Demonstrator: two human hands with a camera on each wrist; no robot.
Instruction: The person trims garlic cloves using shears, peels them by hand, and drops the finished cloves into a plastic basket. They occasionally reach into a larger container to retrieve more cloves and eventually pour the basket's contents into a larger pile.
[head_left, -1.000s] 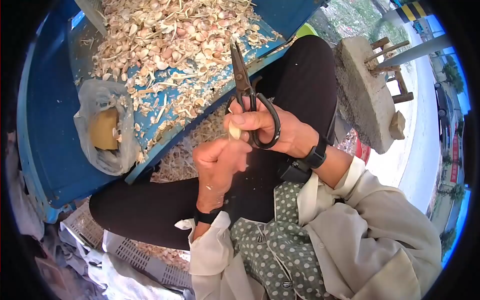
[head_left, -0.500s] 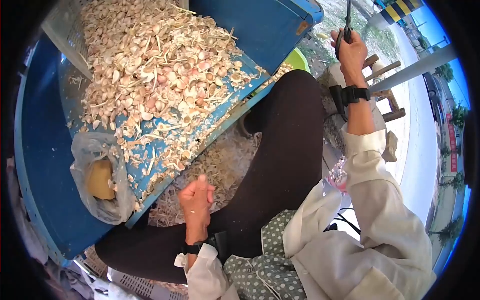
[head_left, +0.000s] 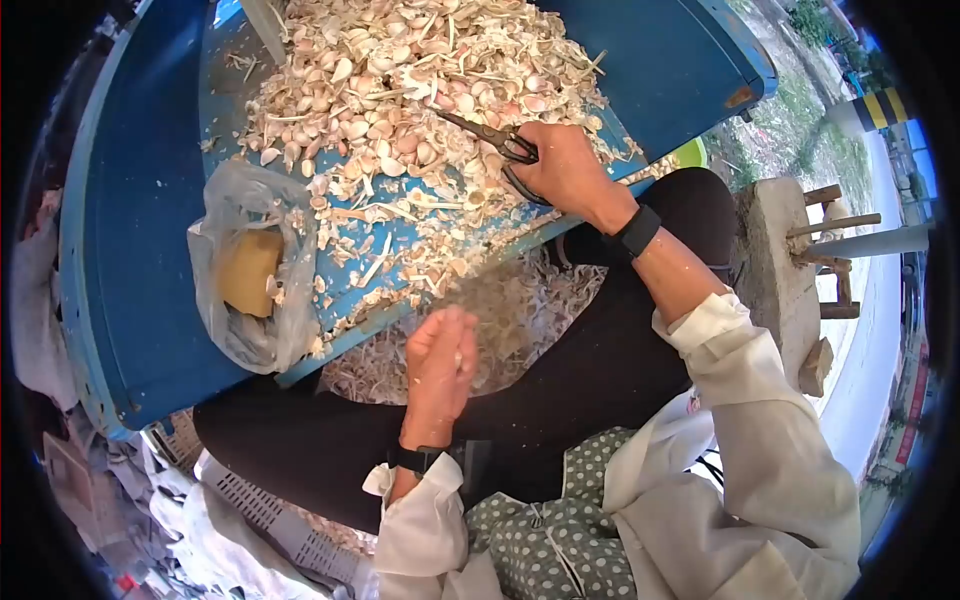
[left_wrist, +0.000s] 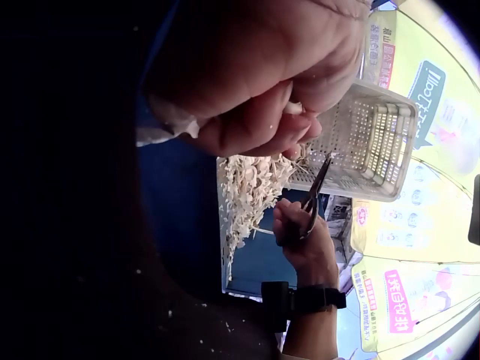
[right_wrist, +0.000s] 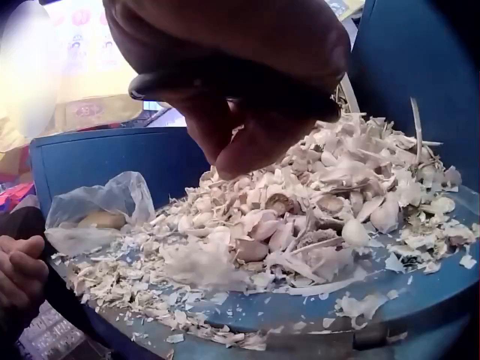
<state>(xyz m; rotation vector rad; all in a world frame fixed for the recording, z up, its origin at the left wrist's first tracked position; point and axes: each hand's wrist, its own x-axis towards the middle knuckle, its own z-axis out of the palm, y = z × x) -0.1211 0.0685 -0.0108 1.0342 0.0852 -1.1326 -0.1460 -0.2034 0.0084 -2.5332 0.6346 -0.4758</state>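
Note:
My right hand point(head_left: 572, 172) grips black-handled scissors point(head_left: 490, 136) over the heap of garlic cloves and skins point(head_left: 400, 90), blades pointing away to the left. In the right wrist view its fingertips hang just above the cloves point(right_wrist: 262, 229); whether they touch any is unclear. Lower down, near the blue tray's edge, my left hand point(head_left: 436, 368) is curled with its palm inward. The left wrist view shows a small pale piece point(left_wrist: 294, 109) between the curled fingers of that hand point(left_wrist: 262, 82); the rest of the piece is hidden.
A clear plastic bag point(head_left: 215, 270) with a brownish-yellow object point(head_left: 251, 272) lies at the left in the blue tray point(head_left: 140, 280). Bent legs border the tray's near edge. A concrete block point(head_left: 780, 270) stands at the right, and a pale crate point(left_wrist: 397, 142) beyond the heap.
My right hand, with the scissors, went from beside the left hand out to the far right, then back over the heap. My left hand dropped away from the scissors and stays curled.

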